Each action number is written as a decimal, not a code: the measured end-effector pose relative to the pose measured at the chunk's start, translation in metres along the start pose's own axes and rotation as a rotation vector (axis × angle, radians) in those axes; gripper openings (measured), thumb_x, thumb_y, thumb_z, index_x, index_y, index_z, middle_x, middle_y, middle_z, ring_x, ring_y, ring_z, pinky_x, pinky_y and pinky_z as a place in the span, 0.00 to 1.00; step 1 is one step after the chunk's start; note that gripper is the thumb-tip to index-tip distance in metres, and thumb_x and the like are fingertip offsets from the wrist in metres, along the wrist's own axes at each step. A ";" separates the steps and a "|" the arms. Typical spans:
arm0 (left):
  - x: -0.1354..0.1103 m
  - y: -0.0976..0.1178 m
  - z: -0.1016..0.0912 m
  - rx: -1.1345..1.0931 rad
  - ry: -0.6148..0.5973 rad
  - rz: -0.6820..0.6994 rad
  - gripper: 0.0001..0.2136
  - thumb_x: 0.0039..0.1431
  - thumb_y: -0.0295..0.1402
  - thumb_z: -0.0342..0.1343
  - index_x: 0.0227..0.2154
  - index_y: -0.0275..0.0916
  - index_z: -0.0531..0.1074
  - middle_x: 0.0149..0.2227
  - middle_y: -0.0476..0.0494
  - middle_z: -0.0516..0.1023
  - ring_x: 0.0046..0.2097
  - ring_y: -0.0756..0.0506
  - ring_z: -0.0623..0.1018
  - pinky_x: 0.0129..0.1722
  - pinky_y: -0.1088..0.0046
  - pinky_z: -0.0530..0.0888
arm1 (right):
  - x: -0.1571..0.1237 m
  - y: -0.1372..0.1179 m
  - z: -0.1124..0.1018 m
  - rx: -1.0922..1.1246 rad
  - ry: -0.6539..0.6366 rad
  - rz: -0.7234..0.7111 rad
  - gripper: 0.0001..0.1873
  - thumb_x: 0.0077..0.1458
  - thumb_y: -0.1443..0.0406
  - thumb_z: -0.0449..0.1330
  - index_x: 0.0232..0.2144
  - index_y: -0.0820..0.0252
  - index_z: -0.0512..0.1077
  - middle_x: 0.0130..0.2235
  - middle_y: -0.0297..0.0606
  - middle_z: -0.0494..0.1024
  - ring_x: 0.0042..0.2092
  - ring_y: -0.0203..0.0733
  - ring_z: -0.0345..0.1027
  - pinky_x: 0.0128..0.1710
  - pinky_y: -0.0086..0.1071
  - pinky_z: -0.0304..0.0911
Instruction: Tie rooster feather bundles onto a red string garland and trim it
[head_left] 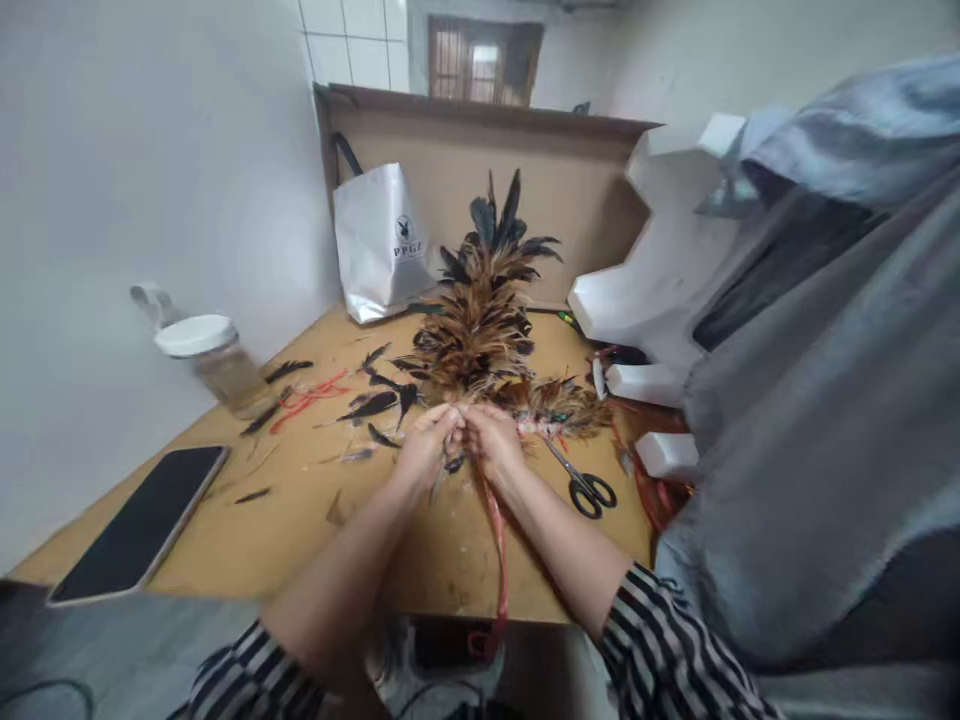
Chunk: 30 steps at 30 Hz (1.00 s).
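My left hand (426, 445) and my right hand (487, 437) meet over the middle of the table, thumbs and fingers pinched together. What they grip is too small to make out. A dark feather (454, 464) shows just below the fingers. From under my right hand a red plastic ribbon (496, 540) hangs over the front edge. Right beyond the hands is a large pile of brown and black feathers (480, 320). A feather bundle with a pink-red bound end (566, 405) lies beside my right hand, close to black-handled scissors (592, 493).
Loose black feathers (371, 405) and red strips (307, 397) are scattered at left, near a white-lidded jar (229, 370) and a phone (142, 520). A silver bag (379, 245) leans against the cardboard back panel (592, 180). White foam pieces (645, 260) and grey cloth (817, 400) crowd the right.
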<state>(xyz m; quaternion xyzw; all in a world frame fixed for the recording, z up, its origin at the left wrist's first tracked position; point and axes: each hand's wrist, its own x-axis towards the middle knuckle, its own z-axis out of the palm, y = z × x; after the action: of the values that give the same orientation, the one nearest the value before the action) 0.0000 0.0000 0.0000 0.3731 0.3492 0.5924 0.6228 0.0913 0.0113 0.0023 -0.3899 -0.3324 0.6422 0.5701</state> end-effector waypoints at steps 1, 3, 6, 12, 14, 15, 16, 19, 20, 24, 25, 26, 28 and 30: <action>0.000 0.000 -0.001 -0.014 -0.011 -0.023 0.12 0.43 0.36 0.64 0.23 0.33 0.69 0.21 0.51 0.65 0.20 0.57 0.62 0.15 0.86 0.54 | 0.000 -0.001 -0.001 -0.010 -0.008 0.008 0.15 0.34 0.58 0.66 0.18 0.63 0.66 0.14 0.28 0.65 0.15 0.26 0.51 0.13 0.23 0.36; 0.000 0.000 -0.002 -0.044 -0.037 -0.061 0.12 0.41 0.36 0.64 0.24 0.32 0.70 0.22 0.50 0.67 0.21 0.57 0.62 0.15 0.86 0.54 | -0.001 -0.004 -0.003 -0.022 -0.024 0.021 0.16 0.34 0.58 0.66 0.18 0.63 0.66 0.14 0.27 0.65 0.14 0.25 0.49 0.13 0.22 0.35; 0.001 0.000 -0.004 -0.106 -0.085 -0.101 0.13 0.40 0.34 0.65 0.24 0.32 0.70 0.24 0.50 0.67 0.20 0.58 0.62 0.15 0.86 0.53 | -0.002 -0.006 -0.005 -0.020 -0.050 0.034 0.16 0.34 0.58 0.66 0.19 0.63 0.66 0.14 0.26 0.63 0.14 0.24 0.45 0.14 0.22 0.33; 0.002 -0.002 -0.004 -0.079 -0.072 -0.018 0.12 0.42 0.35 0.64 0.23 0.32 0.70 0.22 0.51 0.65 0.20 0.59 0.58 0.15 0.84 0.50 | -0.003 -0.008 -0.007 -0.037 -0.049 0.019 0.15 0.33 0.58 0.67 0.18 0.63 0.67 0.13 0.23 0.59 0.15 0.24 0.39 0.14 0.24 0.33; 0.001 -0.004 -0.004 -0.025 -0.018 0.029 0.12 0.43 0.36 0.64 0.23 0.32 0.70 0.22 0.51 0.65 0.20 0.58 0.58 0.15 0.84 0.49 | -0.003 -0.007 -0.006 -0.096 -0.004 -0.019 0.15 0.34 0.58 0.66 0.18 0.63 0.68 0.13 0.24 0.60 0.15 0.25 0.42 0.15 0.24 0.37; 0.001 -0.005 -0.004 0.002 0.011 0.046 0.12 0.43 0.36 0.63 0.24 0.32 0.71 0.22 0.51 0.65 0.20 0.58 0.58 0.15 0.83 0.49 | -0.003 -0.007 -0.006 -0.124 0.023 -0.056 0.14 0.34 0.58 0.66 0.18 0.63 0.69 0.13 0.25 0.61 0.16 0.25 0.45 0.15 0.24 0.39; 0.001 -0.006 -0.003 0.030 0.037 0.060 0.12 0.43 0.37 0.63 0.24 0.32 0.71 0.22 0.51 0.65 0.20 0.58 0.58 0.15 0.83 0.49 | -0.003 -0.006 -0.005 -0.142 0.040 -0.095 0.13 0.34 0.59 0.66 0.17 0.63 0.70 0.14 0.26 0.64 0.17 0.26 0.48 0.16 0.24 0.43; 0.001 -0.010 -0.003 0.097 0.098 0.112 0.12 0.44 0.38 0.62 0.23 0.32 0.71 0.20 0.52 0.64 0.19 0.58 0.59 0.15 0.82 0.51 | -0.004 -0.004 -0.003 -0.134 0.027 -0.169 0.12 0.36 0.59 0.65 0.17 0.62 0.70 0.17 0.30 0.69 0.19 0.29 0.57 0.20 0.24 0.52; 0.001 -0.011 -0.003 0.115 0.111 0.126 0.12 0.44 0.38 0.62 0.23 0.33 0.71 0.19 0.53 0.64 0.18 0.58 0.59 0.15 0.81 0.52 | -0.004 -0.003 -0.002 -0.123 0.019 -0.172 0.12 0.36 0.59 0.65 0.16 0.62 0.69 0.18 0.30 0.70 0.20 0.30 0.58 0.21 0.25 0.53; 0.000 -0.012 -0.002 0.163 0.110 0.128 0.13 0.45 0.40 0.61 0.26 0.33 0.72 0.18 0.54 0.64 0.16 0.57 0.59 0.15 0.80 0.53 | -0.005 -0.003 -0.001 -0.081 0.000 -0.153 0.14 0.35 0.58 0.66 0.15 0.61 0.67 0.16 0.30 0.69 0.18 0.31 0.58 0.20 0.26 0.55; -0.001 -0.012 -0.002 0.175 0.101 0.124 0.13 0.45 0.40 0.61 0.25 0.33 0.71 0.17 0.54 0.64 0.16 0.57 0.58 0.15 0.80 0.53 | -0.005 -0.003 -0.001 -0.072 -0.006 -0.146 0.15 0.35 0.58 0.66 0.15 0.61 0.67 0.16 0.30 0.69 0.18 0.31 0.58 0.20 0.26 0.55; -0.001 -0.011 -0.002 0.184 0.094 0.122 0.13 0.45 0.40 0.61 0.25 0.34 0.71 0.17 0.54 0.63 0.16 0.57 0.58 0.15 0.80 0.52 | -0.005 -0.003 -0.002 -0.067 -0.005 -0.139 0.15 0.34 0.58 0.66 0.15 0.61 0.67 0.16 0.30 0.69 0.18 0.31 0.58 0.19 0.26 0.55; -0.002 -0.010 -0.002 0.187 0.086 0.108 0.14 0.45 0.41 0.61 0.24 0.34 0.70 0.16 0.55 0.61 0.16 0.57 0.57 0.15 0.80 0.51 | -0.004 -0.004 -0.003 -0.073 0.005 -0.124 0.15 0.33 0.58 0.67 0.16 0.61 0.67 0.17 0.30 0.69 0.17 0.30 0.57 0.18 0.25 0.54; -0.003 -0.009 -0.001 0.153 0.083 0.079 0.15 0.46 0.43 0.60 0.24 0.34 0.70 0.16 0.54 0.61 0.16 0.58 0.56 0.15 0.80 0.50 | -0.003 -0.003 -0.004 -0.082 -0.004 -0.105 0.15 0.34 0.58 0.67 0.15 0.61 0.67 0.16 0.30 0.69 0.17 0.30 0.57 0.17 0.25 0.52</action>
<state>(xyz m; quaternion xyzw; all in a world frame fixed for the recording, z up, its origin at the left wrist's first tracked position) 0.0031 -0.0033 -0.0085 0.4082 0.4039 0.6031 0.5536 0.0959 0.0086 0.0032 -0.3940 -0.3795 0.5979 0.5859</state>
